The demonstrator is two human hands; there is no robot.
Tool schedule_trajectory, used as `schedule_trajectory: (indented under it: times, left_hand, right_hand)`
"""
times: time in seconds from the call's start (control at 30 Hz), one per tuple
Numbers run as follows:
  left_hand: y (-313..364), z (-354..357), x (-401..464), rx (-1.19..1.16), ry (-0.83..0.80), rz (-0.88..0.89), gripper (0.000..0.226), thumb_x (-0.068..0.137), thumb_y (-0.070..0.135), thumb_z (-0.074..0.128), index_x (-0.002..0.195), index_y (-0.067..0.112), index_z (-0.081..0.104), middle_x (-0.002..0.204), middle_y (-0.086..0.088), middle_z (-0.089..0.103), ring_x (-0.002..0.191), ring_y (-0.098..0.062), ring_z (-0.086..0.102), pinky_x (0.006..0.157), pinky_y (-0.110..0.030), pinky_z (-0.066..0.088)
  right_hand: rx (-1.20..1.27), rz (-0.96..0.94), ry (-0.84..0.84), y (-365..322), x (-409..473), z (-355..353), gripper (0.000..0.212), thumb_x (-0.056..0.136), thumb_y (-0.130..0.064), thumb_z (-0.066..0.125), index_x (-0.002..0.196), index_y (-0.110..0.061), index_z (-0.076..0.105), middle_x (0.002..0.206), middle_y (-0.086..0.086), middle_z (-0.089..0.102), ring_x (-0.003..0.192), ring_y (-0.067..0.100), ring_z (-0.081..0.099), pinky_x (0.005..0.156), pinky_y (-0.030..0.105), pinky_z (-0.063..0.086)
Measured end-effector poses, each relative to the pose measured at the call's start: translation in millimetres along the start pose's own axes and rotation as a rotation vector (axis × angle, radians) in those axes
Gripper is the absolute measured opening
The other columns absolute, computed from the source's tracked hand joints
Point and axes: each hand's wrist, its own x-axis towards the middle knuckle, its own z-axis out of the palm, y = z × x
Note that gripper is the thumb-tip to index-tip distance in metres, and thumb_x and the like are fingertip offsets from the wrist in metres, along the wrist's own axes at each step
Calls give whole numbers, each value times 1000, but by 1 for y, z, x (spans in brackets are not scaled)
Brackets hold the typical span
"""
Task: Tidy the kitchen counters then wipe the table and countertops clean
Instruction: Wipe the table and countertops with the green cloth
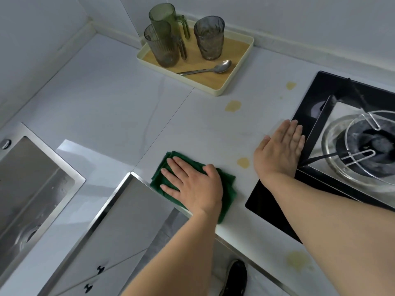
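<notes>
A folded dark green cloth (228, 186) lies on the white countertop (119, 107) near its front edge. My left hand (192, 184) presses flat on the cloth with straight fingers. My right hand (280, 150) rests flat on the counter with its fingertips touching the edge of the black gas hob (269, 208). Several yellowish stains mark the counter: one (243, 163) between my hands, one (233, 106) farther back, one (290, 85) near the hob's back corner, and one (298, 260) at the front edge.
A cream tray (235, 82) at the back wall holds two green mugs (162, 45), a grey glass (209, 37) and a spoon (209, 69). A steel sink (32, 184) sits at the left. The hob's burner (367, 146) is at the right.
</notes>
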Motion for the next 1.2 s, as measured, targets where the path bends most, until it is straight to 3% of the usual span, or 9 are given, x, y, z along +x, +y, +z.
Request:
schedule_trajectory:
  times: [0.27,0.4,0.6,0.9,1.0,1.13,1.2]
  left_hand:
    - [12,-36,150,35,65,-138,82,88,45,22,156,10,-5,165,-2,-7,150,-27,-14,117,-56,-11]
    - [26,-39,176,34,60,-154,80,88,43,20,156,9,-5,165,-3,-8,150,-28,-14,117,-56,-11]
    - [33,-31,146,34,73,-132,78,90,40,22,156,8,-5,165,-3,-8,150,-27,-13,118,-54,-10]
    - [78,23,-23,-20,-109,61,68,100,39,18,154,14,-17,161,2,-23,146,-21,-28,116,-51,-19]
    - [72,23,-25,-79,-149,88,66,102,38,18,154,16,-16,161,5,-23,145,-19,-29,115,-50,-21]
    - [49,14,0,-3,-78,232,64,102,37,17,156,16,-9,163,4,-17,148,-21,-22,117,-49,-18]
    - [43,6,30,7,-32,177,63,102,38,17,157,15,-6,164,3,-12,149,-22,-18,118,-50,-15]
  right_hand:
    - [-43,10,26,0,3,7,64,99,-28,25,152,0,3,161,17,0,149,26,-5,121,40,-6]
    - [-46,5,35,0,3,8,63,100,-29,25,152,-1,5,161,18,0,149,26,-5,120,39,-7]
    - [-14,3,35,-1,3,6,61,101,-29,25,153,-4,6,161,17,0,149,26,-5,120,40,-6]
    - [249,21,89,1,2,-4,56,101,-24,21,152,-2,12,160,16,11,149,25,8,121,37,-1]
    - [280,19,108,1,2,-4,58,99,-25,19,152,-1,13,160,16,13,148,25,10,121,38,0]
    - [216,2,83,3,3,-1,55,102,-21,24,152,-2,11,160,15,10,149,25,7,121,38,-1]
    - [164,8,75,3,4,0,56,102,-20,26,152,-1,10,160,16,9,149,25,5,121,37,-2]
